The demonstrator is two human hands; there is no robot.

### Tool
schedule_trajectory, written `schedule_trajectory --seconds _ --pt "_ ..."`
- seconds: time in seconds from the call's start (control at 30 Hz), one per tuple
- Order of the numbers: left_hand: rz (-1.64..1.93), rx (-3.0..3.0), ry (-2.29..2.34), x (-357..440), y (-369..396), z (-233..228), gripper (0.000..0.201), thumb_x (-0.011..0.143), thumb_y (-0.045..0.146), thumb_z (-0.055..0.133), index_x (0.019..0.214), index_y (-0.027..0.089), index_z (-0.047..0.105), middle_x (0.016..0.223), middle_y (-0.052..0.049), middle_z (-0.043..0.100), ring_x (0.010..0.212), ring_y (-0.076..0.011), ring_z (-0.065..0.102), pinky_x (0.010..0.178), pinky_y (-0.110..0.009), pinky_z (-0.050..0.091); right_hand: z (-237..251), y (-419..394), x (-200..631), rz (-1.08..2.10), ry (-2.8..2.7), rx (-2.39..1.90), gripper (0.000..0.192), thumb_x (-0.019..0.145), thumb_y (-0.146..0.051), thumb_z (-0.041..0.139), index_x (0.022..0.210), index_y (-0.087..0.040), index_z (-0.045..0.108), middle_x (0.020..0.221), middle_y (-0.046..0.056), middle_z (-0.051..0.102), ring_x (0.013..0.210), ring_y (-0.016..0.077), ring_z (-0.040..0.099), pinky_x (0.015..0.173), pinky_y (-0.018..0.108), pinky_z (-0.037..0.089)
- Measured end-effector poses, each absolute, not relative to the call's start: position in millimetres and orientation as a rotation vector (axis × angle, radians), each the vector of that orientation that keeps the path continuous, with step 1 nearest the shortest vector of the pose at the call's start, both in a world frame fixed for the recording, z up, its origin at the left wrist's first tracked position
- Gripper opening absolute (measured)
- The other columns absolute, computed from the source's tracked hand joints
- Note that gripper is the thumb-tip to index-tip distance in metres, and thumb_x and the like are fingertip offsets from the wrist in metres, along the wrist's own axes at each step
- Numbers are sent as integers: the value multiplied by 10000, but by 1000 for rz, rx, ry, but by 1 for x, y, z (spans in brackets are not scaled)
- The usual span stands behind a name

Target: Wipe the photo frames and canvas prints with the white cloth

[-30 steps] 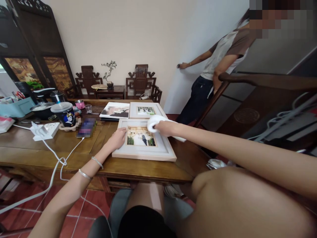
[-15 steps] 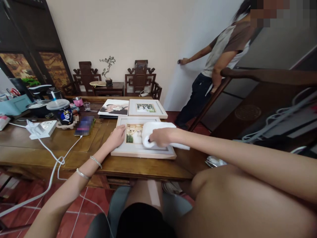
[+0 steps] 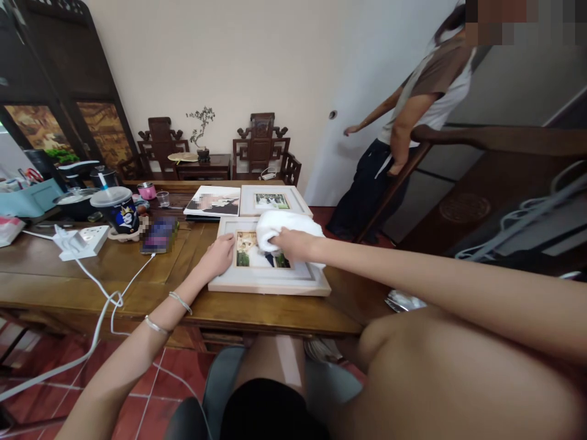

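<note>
No readable writing. My right hand grips the white cloth, now higher on the picture frame; left hand stays flat on its edge.

The near picture frame lies flat on the bench. Behind it lie a second frame and a print. To its left lies a phone, then a cup and a power strip. A cloth rests on it.
</note>
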State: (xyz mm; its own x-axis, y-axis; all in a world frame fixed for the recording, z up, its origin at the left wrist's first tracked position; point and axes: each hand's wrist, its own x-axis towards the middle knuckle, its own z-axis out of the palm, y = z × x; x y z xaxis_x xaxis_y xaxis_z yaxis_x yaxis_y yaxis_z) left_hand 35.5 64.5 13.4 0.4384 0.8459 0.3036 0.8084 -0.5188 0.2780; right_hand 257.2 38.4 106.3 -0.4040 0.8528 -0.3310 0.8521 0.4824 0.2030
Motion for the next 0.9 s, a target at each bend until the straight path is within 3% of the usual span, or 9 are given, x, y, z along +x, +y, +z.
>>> schedule_trajectory --seconds 0.1,0.2,0.3,0.43,0.53,0.67,0.77,0.9 --pt "633 2590 1481 35 65 13 313 964 137 387 1127 185 649 1277 -121 633 1217 -237 592 1060 -390 485 98 62 266 109 2393 1414 575 825 27 461 1369 -133 563 1547 213 378 1399 357 386 952 429 496" --pt "642 2577 1489 36 65 13 323 962 136 386 1135 185 654 1306 -118 623 1242 -236 578 1071 -388 479 96 59 262 92 2356 1470 579 819 37 490 1339 -194 596 1644 138 215 1460 387 267 1041 561 429" --pt "649 2542 1523 37 65 13 328 961 139 391 1140 194 660 1318 -107 623 1251 -232 573 1084 -395 468 105 32 250 -7 2241 1483 509 801 18 554 1275 -143 643 1574 214 340 1380 413 405 1005 529 458" --pt "649 2504 1560 39 63 12 334 962 138 391 1160 206 652 1338 -98 620 1271 -229 564 1099 -405 452 132 -13 232 -214 2199 1253 468 803 0 518 1237 -90 666 1195 236 660 1055 330 672 801 363 523" --pt "655 2494 1571 39 62 11 334 963 144 392 1179 199 641 1400 -107 581 1306 -234 540 1109 -407 440 142 -36 223 -292 2248 1187 499 801 -30 518 1271 -130 651 1156 208 679 1020 317 684 725 329 511" --pt "656 2517 1552 39 62 11 332 963 147 391 1189 178 633 1412 -128 568 1329 -238 523 1105 -389 443 132 -32 216 -328 2323 1218 544 827 -18 501 1352 -131 590 1268 225 633 1123 327 652 832 354 525" --pt "657 2550 1514 37 63 12 338 956 131 382 1179 177 632 1376 -127 590 1297 -235 547 1094 -387 455 115 -4 217 -242 2395 1291 621 824 18 505 1424 -141 524 1494 252 449 1322 375 507 970 446 507" --pt "642 2568 1503 35 64 13 337 950 123 380 1165 185 632 1349 -113 603 1278 -225 556 1093 -380 458 94 44 227 -2 2383 1421 761 793 50 520 1491 -242 438 1665 134 119 1500 418 149 1094 637 363"
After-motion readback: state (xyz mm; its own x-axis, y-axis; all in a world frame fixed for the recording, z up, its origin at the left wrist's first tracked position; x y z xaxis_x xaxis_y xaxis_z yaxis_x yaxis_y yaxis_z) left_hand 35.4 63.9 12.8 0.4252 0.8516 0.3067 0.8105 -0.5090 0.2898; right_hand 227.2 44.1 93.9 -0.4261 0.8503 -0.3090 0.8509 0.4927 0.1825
